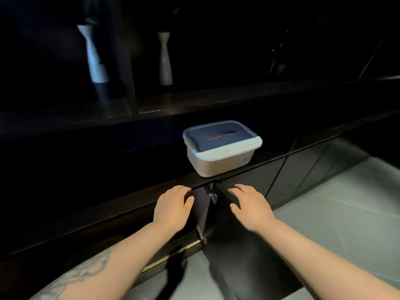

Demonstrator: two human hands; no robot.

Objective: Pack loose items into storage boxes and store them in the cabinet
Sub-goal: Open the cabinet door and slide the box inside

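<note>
A cream storage box [220, 161] with a blue-grey lid and pale clips stands closed on the dark cabinet counter [129, 191], near its front edge. Just below it, two dark cabinet doors stand slightly ajar, with metal hinges [213, 197] showing in the gap. My left hand [173, 207] rests on the top edge of the left door [121, 232], fingers fairly straight. My right hand [249, 205] rests on the top edge of the right door [229, 245] in the same way. Neither hand holds anything. The cabinet's inside is too dark to see.
Two pale slim vases [96, 59] [165, 61] stand on the dark shelf behind the counter. More closed glossy doors [303, 167] run to the right. A light tiled floor [335, 213] lies below and to the right.
</note>
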